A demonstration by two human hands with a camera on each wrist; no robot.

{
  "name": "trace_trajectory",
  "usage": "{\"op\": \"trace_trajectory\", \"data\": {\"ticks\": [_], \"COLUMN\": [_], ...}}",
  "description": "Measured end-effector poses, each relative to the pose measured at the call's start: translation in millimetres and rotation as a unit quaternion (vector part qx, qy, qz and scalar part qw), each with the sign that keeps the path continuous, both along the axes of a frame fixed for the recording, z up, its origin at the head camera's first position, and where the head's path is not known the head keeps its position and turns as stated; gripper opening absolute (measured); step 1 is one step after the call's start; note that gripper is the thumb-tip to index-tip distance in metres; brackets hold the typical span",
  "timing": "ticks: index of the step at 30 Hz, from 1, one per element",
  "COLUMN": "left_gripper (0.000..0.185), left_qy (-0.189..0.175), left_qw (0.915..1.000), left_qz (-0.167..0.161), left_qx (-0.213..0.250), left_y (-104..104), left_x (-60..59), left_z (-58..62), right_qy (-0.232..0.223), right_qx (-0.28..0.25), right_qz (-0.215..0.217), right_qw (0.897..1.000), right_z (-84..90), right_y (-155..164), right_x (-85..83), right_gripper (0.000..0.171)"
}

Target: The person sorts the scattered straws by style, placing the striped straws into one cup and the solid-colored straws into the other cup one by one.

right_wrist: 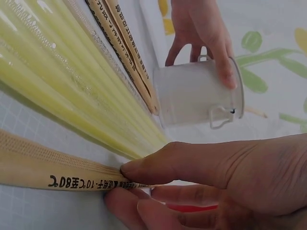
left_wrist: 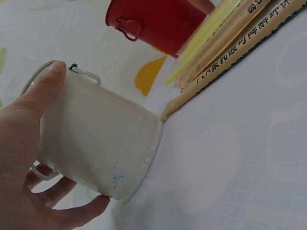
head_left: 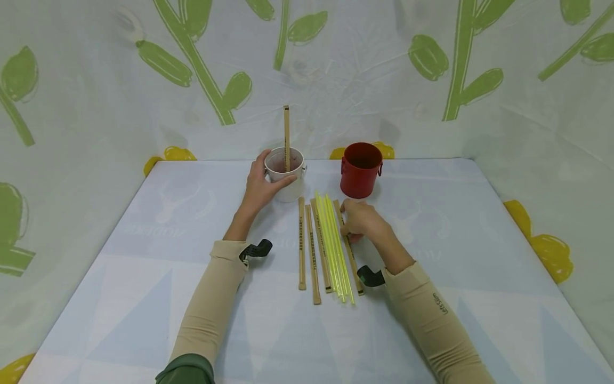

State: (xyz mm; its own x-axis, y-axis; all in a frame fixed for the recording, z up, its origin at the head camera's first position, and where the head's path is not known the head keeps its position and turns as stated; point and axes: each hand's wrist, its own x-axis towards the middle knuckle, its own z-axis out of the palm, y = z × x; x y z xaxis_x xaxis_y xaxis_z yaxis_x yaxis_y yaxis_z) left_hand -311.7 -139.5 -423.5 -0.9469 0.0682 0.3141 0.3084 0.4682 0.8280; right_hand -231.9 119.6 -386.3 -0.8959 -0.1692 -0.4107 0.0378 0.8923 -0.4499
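Both hands work on the pale worktop (head_left: 144, 277): the left hand (head_left: 261, 186) wraps the white bucket (head_left: 287, 178), where one paper-wrapped chopstick pair (head_left: 287, 138) stands upright, seen only from the head. Right hand (head_left: 361, 220) pinches the rightmost wrapped pair (right_wrist: 53, 175) beside the yellow straws (head_left: 333, 245); the wrist view shows thumb and forefinger closed on it. Behind stands a red bucket (head_left: 361, 169).

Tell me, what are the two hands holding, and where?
The left hand grips the white cup around its side. The right hand pinches a paper-wrapped stick near its far end.
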Motion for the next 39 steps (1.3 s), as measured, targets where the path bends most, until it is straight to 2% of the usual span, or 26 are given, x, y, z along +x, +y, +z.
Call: {"op": "trace_trajectory", "data": {"ticks": [6, 17, 32, 39], "left_gripper": [0.093, 0.092, 0.093, 0.093], "left_qy": [0.005, 0.006, 0.006, 0.007], "left_qw": [1.0, 0.9999, 0.9999, 0.9999], "left_qz": [-0.003, -0.007, -0.005, -0.005], "left_qx": [0.002, 0.006, 0.008, 0.01], "left_y": [0.1, -0.2, -0.4, -0.5], "left_x": [-0.8, -1.3, -2.1, -2.7], "left_z": [0.7, -1.7, -3.4, -3.1], "right_qy": [0.008, 0.016, 0.009, 0.009], "right_qx": [0.024, 0.023, 0.011, 0.013], "right_qz": [0.008, 0.024, 0.015, 0.011], "right_qw": [1.0, 0.999, 1.0, 1.0], "right_z": [0.5, -2.3, -5.5, -3.8], "right_y": [-0.2, -0.4, 0.4, 3.0], "right_x": [1.0, 1.3, -1.4, -2.8], "right_gripper": [0.057, 0.055, 0.058, 0.048]}}
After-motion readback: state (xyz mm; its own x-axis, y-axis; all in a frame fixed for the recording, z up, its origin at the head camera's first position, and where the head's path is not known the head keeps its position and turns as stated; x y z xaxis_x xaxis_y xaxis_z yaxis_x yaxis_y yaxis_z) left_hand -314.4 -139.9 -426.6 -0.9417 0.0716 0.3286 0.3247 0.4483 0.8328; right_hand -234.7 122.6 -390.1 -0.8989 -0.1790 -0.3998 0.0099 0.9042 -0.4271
